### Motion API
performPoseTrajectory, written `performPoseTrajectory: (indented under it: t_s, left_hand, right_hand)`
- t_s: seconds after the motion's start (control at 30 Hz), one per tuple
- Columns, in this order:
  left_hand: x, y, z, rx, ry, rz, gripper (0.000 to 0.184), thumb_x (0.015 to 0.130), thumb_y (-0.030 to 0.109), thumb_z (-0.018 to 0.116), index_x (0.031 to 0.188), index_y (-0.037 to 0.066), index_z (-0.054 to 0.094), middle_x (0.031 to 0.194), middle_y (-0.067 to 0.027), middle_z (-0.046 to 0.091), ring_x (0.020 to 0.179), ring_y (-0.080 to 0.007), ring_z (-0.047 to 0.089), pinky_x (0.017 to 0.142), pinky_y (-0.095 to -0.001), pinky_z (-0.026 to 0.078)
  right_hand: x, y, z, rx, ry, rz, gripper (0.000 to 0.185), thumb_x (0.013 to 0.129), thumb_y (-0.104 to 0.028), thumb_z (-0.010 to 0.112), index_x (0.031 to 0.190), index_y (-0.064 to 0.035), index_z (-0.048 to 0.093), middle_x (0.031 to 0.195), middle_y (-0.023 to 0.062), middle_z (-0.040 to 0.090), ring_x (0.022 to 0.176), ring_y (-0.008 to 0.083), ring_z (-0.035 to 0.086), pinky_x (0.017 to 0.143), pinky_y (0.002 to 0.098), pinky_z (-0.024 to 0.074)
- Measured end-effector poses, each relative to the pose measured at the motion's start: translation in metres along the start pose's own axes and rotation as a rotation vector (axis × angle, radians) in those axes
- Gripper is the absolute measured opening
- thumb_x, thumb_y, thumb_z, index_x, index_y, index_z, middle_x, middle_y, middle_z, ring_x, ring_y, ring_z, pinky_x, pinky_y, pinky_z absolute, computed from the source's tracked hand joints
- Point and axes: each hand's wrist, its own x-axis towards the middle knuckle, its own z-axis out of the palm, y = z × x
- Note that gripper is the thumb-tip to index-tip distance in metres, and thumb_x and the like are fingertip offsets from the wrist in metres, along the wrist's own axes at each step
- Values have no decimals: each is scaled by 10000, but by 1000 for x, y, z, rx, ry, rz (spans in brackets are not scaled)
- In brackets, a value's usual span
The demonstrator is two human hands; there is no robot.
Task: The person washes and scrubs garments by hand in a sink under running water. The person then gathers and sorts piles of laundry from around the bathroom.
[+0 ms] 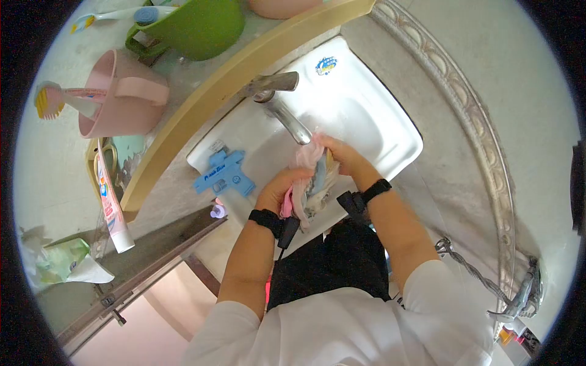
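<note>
A bunched, wet-looking cloth [318,180] in pink, cream and grey-blue hangs between my two hands over the front of the white sink [390,131]. My left hand [282,189] is closed round its left side, thumb lying across the folds. Gripping the upper right edge is my right hand [343,155], fingers partly hidden behind the fabric. The metal faucet [287,116] ends just above the cloth's top. Whether water runs from it I cannot tell. What kind of cloth it is stays unclear in the folds.
A blue printed cross-shaped piece [226,174] lies on the sink's left corner. Above, a curved shelf edge [244,79] carries a green cup [204,30] and a pink cup [122,116] with a toothbrush. A toothpaste tube [113,210] sticks out past the shelf.
</note>
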Motion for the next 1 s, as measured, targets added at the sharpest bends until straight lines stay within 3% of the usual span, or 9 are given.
performPoseTrajectory:
  t_s: [0.07,0.23,0.37,0.43,0.63,0.77,0.87,0.97,1.0]
  left_hand:
    - [4,-1,-3,27,4,49,475,750,116,626,1190,11,480,1008,-105,594,861,-206,596,777,-300,492]
    - [49,-29,-54,-3,111,435,492,803,224,622,1232,52,456,1101,-90,559,951,-187,559,834,-292,460]
    - [55,-19,-53,-125,77,314,493,852,368,562,1228,65,462,1136,-99,539,997,-194,543,845,-286,454]
    - [54,-17,-38,-333,-17,305,510,870,461,503,1196,69,492,1103,-90,560,978,-196,558,808,-281,469]
    - [56,-34,-35,-123,171,472,546,849,492,510,1132,26,525,1009,-95,595,880,-203,591,743,-322,482]
    - [62,-28,-43,219,148,359,517,836,466,524,1063,3,567,979,-106,597,844,-192,585,732,-307,469]
    - [61,-30,-43,52,329,279,475,817,426,551,994,-12,596,948,-92,601,813,-174,576,703,-282,457]
    - [65,-31,-49,174,330,367,447,831,394,534,987,-20,599,954,-91,604,824,-170,575,713,-274,454]
    - [56,-25,-39,196,264,366,437,837,382,536,990,-22,600,952,-92,605,834,-166,572,719,-271,452]
  right_hand:
    - [3,-3,-1,-52,-133,70,487,796,-313,632,1212,-101,494,1098,66,544,944,153,550,829,291,450]
    - [11,10,5,-611,295,-440,249,744,-150,650,969,-61,594,912,85,619,779,203,603,709,327,477]
    - [-4,33,34,-950,268,-803,266,766,-242,635,945,-57,565,957,73,574,789,179,588,659,337,469]
    - [-23,34,58,-1428,433,-990,317,717,-283,651,950,-85,567,955,123,566,814,289,561,672,410,461]
    - [-19,42,67,-1372,546,-664,351,714,-346,621,977,-115,590,885,140,573,829,369,532,683,454,453]
    - [-4,28,62,-1451,442,-470,345,745,-370,590,939,-86,611,864,166,601,776,381,553,682,447,459]
    - [23,37,30,-1158,591,-341,354,788,-364,561,899,-34,619,810,169,620,705,315,589,670,401,471]
    - [54,45,-12,-1044,419,-447,265,766,-246,613,950,-56,628,876,161,630,703,290,615,654,357,501]
    - [50,35,-9,-698,431,-278,254,782,-254,611,917,-39,624,839,134,631,678,235,599,630,332,485]
